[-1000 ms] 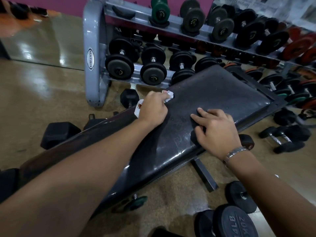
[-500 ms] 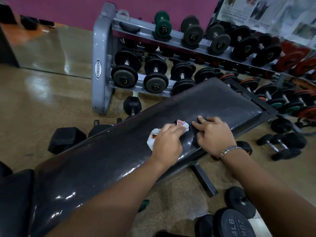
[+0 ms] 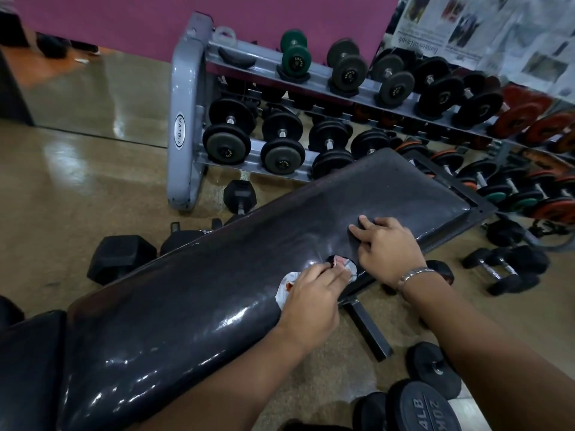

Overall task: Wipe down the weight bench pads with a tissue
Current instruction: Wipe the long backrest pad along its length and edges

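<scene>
While on pad (image 3: 193, 306), tissue (image 3: 287, 283) underhand.

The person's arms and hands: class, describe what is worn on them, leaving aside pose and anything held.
Both forearms are bare, with no sleeves in view. The right hand has a silver metal link bracelet or watch band round the wrist. The left hand and its wrist carry nothing. No gloves and no rings are visible on the fingers.

Crumpled white tissue (image 3: 287, 283), red-stained, on near edge of glossy black bench pad (image 3: 193, 306)
</scene>
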A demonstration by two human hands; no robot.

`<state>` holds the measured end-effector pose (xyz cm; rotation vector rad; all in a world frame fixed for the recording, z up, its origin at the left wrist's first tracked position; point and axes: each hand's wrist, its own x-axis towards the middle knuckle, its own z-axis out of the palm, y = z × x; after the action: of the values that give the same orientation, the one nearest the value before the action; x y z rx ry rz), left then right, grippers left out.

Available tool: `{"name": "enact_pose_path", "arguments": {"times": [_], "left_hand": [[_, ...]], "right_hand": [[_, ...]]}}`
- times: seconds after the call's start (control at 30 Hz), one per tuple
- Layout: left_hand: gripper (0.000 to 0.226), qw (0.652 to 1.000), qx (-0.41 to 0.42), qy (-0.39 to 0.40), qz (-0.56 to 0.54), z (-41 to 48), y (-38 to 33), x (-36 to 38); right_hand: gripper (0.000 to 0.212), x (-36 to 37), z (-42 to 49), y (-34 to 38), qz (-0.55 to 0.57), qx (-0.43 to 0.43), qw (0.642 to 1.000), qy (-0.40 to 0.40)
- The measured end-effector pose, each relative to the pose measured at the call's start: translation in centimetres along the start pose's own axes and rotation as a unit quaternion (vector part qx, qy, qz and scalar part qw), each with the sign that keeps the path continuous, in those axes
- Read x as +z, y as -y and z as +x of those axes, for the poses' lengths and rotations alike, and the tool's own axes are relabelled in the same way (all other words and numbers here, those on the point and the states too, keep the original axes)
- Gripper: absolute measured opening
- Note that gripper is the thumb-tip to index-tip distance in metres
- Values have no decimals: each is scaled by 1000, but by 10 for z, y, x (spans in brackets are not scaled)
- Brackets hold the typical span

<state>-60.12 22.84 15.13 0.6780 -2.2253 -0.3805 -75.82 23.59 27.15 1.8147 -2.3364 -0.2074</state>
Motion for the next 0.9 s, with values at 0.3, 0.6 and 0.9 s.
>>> {"name": "enact_pose_path", "arguments": {"times": [0.3, 0.6, 0.9], "left_hand": [[46, 994, 111, 0, -23, 1, 2, -18], [33, 985, -123, -112, -52, 147, 88, -34], [32, 973, -217, -36, -65, 211, 114, 1]], "right_hand": [[38, -7, 3, -16, 96, -34, 993, -55], [32, 23, 18, -63, 102, -19, 968, -228], [37, 33, 17, -65, 106, -23, 964, -245]]}}
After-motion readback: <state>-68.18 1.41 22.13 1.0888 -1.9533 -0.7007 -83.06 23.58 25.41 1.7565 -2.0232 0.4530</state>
